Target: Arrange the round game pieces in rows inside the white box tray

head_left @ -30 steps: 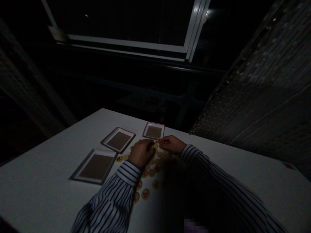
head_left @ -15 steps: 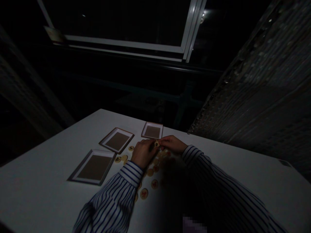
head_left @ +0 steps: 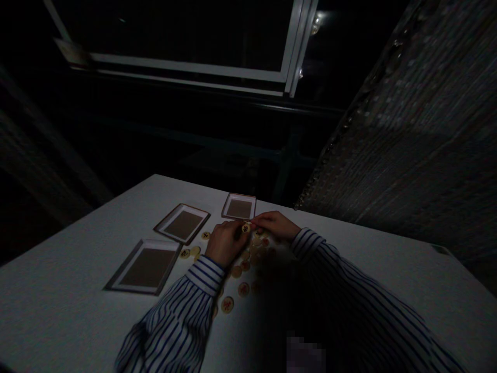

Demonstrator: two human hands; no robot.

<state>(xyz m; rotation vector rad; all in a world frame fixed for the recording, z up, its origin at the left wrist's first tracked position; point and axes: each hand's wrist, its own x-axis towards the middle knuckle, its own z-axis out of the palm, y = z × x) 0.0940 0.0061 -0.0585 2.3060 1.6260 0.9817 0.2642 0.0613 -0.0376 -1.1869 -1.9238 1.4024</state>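
Holding disc (head_left: 246, 227) face-up between left grip (head_left: 224, 243), right grip (head_left: 276, 226).

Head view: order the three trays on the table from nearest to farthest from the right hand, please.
1. Small far tray: just left of the right hand and slightly beyond it.
2. Middle tray: farther left, past the left hand.
3. Near tray: farthest left, closest to the camera.

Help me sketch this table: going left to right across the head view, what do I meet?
nearest tray → middle tray → left hand → round piece between the fingertips → right hand
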